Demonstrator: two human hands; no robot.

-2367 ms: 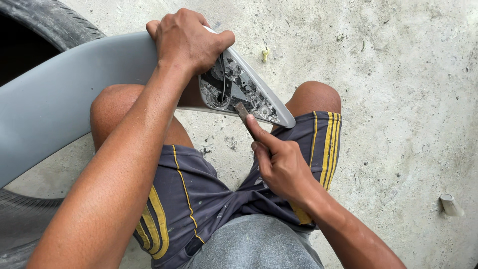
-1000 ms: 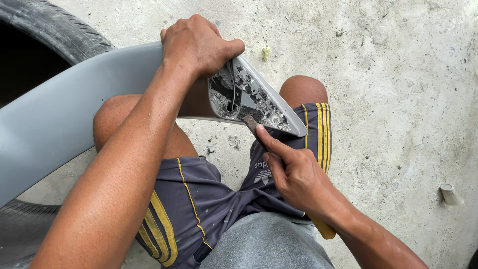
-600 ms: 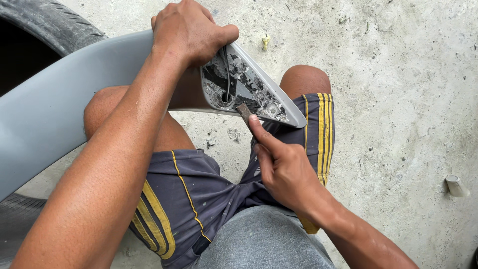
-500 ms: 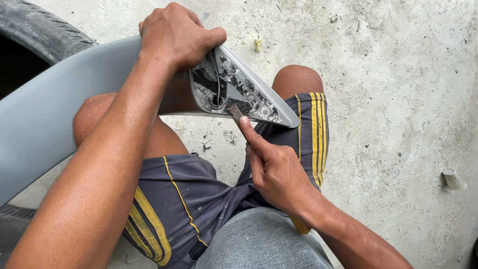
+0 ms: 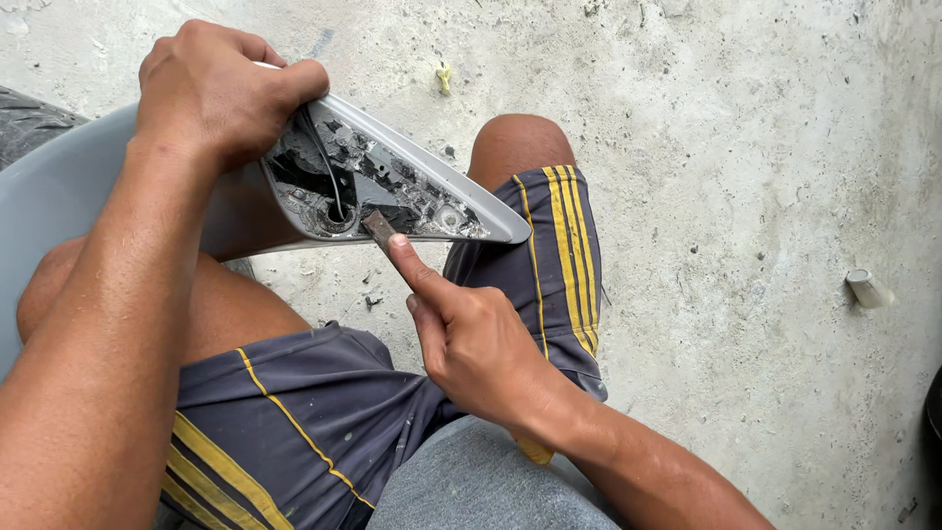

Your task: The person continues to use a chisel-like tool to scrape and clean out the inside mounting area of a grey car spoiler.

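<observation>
My left hand (image 5: pixel 221 88) grips the top edge of a long grey plastic body panel (image 5: pixel 59 196) that lies across my knees. Its pointed end (image 5: pixel 412 186) shows a dirty inner side with a black wire and crusted residue. My right hand (image 5: pixel 471 339) holds a narrow rusty flat tool (image 5: pixel 378 228), index finger stretched along it, with a yellow handle end (image 5: pixel 535 451) sticking out under the wrist. The tool's tip rests on the lower rim of the panel's inner side.
I sit over a rough concrete floor (image 5: pixel 746 177) in dark blue shorts with yellow stripes. A black tyre (image 5: pixel 29 108) lies at the left behind the panel. A small grey plastic tube piece (image 5: pixel 868 288) and a yellowish scrap (image 5: pixel 444 77) lie on the floor.
The view has shifted left and down, so the tyre is mostly out of sight. Both hands keep their grip; the tool tip stays at the panel's lower rim with small strokes.
</observation>
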